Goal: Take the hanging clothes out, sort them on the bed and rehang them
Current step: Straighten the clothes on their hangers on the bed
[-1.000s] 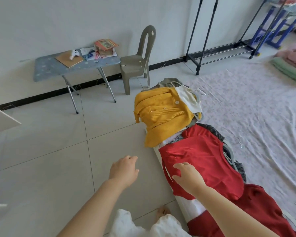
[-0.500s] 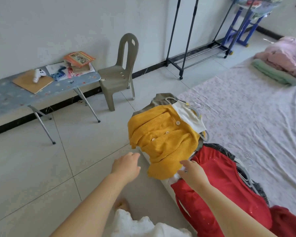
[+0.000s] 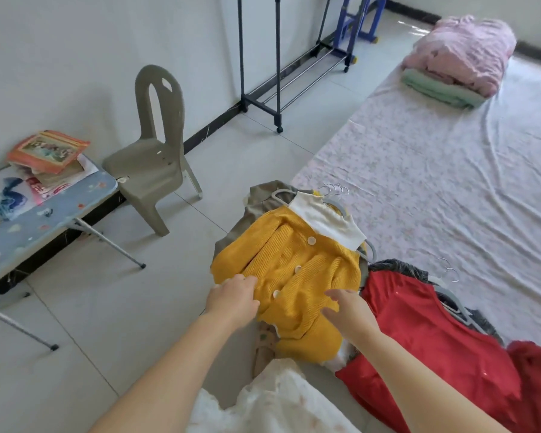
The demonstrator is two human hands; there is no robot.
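Observation:
A yellow knit cardigan (image 3: 297,264) with white buttons lies on top of a pile at the near edge of the bed (image 3: 434,170). A white top (image 3: 324,221) and an olive garment (image 3: 263,195) on grey hangers lie under it. To the right lies a red garment (image 3: 419,323) over dark clothes. My left hand (image 3: 233,300) touches the cardigan's left hem with loosely bent fingers. Over the lower right part of the cardigan my right hand (image 3: 347,309) rests with fingers spread. The black clothes rack (image 3: 278,89) stands bare by the wall.
A grey plastic chair (image 3: 153,160) and a blue folding table (image 3: 44,214) with books stand to the left. Folded pink and green bedding (image 3: 453,64) sits at the bed's far end. A blue rack (image 3: 356,17) stands behind. Tiled floor lies between.
Both hands moved up from the red garment to the yellow cardigan. The view swung toward the pile and the rack.

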